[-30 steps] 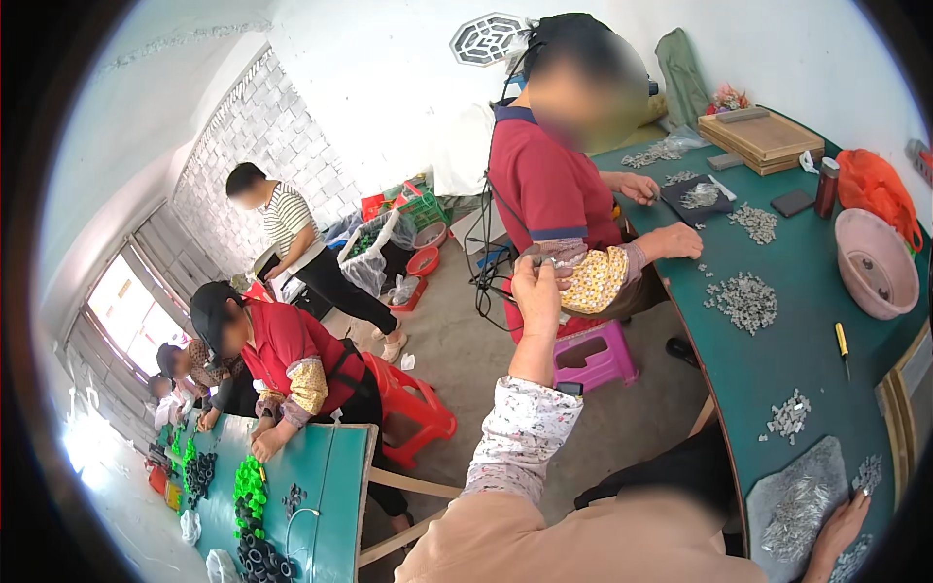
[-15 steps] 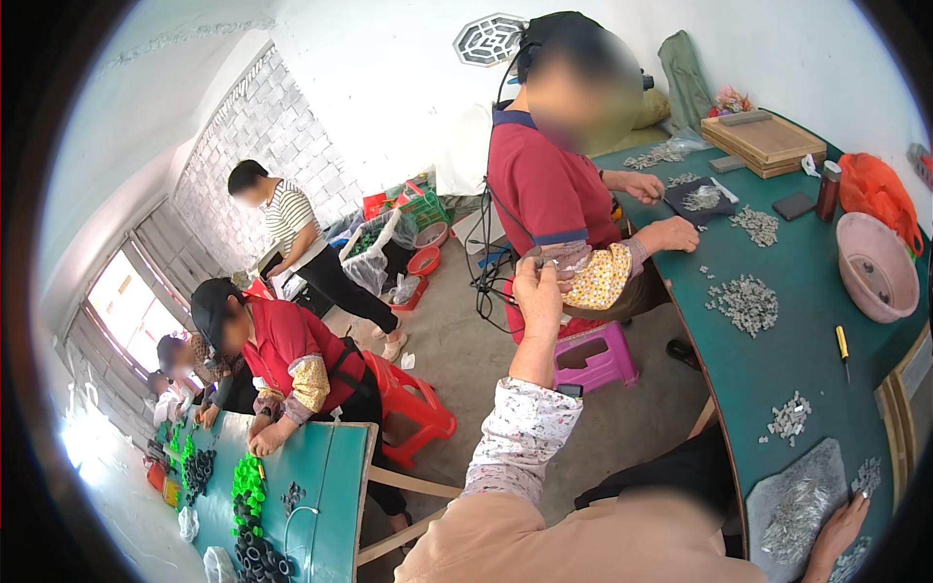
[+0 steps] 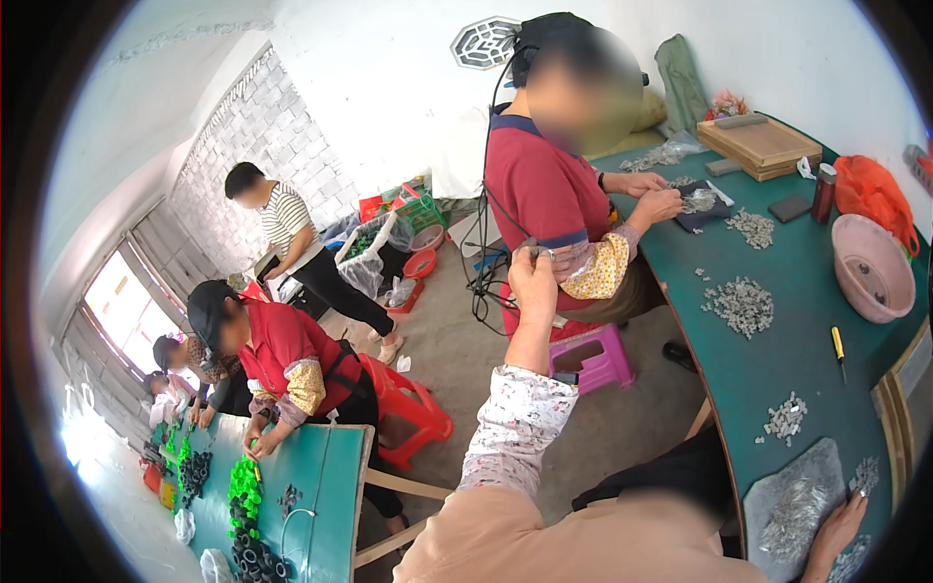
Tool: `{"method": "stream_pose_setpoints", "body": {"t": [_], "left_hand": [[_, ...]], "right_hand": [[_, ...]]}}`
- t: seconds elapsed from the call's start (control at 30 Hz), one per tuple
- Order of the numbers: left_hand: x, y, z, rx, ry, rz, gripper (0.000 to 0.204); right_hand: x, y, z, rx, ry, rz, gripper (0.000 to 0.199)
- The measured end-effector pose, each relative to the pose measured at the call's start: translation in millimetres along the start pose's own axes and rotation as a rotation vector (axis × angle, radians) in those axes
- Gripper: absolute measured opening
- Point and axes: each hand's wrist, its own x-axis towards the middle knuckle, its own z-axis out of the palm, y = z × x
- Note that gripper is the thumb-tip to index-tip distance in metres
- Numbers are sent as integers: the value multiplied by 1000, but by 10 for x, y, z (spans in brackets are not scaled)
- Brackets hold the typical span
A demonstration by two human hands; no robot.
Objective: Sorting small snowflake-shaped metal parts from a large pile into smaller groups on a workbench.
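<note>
My left hand [image 3: 534, 284] is raised in front of me, beyond the floral sleeve, with its fingers pinched together. A small dark-grey bit shows at its fingertips, too small to name. At the lower right my right hand [image 3: 842, 528] lies on the green table [image 3: 777, 379], fingers stretched out. Its fingertips touch a small heap of grey metal pieces [image 3: 864, 474]. Beside that hand lies a grey slab [image 3: 824, 468] bearing a pile of thin, shiny metal pieces [image 3: 795, 513].
A co-worker in red [image 3: 540, 175] sits across from my raised hand. The table also bears a yellow screwdriver [image 3: 837, 342], pink basin [image 3: 873, 269], wooden trays [image 3: 758, 146] and several part heaps. A purple stool [image 3: 604, 358] stands below. Another bench [image 3: 330, 486] is at left.
The seated co-worker's hands have come closer together over the dark cloth. My own hands keep nearly the same pose; the whole view has shifted slightly.
</note>
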Motion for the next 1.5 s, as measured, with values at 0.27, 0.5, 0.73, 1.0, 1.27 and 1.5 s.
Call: {"method": "stream_pose_setpoints", "body": {"t": [0.27, 0.5, 0.73, 1.0, 1.27, 1.5], "left_hand": [[-7, -45, 30, -20, -28, -49, 17], [8, -190, -7, 95, -22, 11, 16], [98, -226, -54, -24, -2, -42, 27], [162, -49, 236, 4, -83, -36, 18], [218, 27, 352, 65, -54, -72, 24], [239, -106, 337, 148, -53, 19, 25]], "right_hand": [[20, -152, -195, 13, -112, 71, 38], [4, -128, -160, 3, -92, 64, 37], [42, -455, -456, 116, 61, 15, 31], [6, -540, -589, 183, 94, -15, 30], [-4, -520, -587, 188, 85, -36, 31], [16, -550, -596, 177, 89, -27, 28]]}}
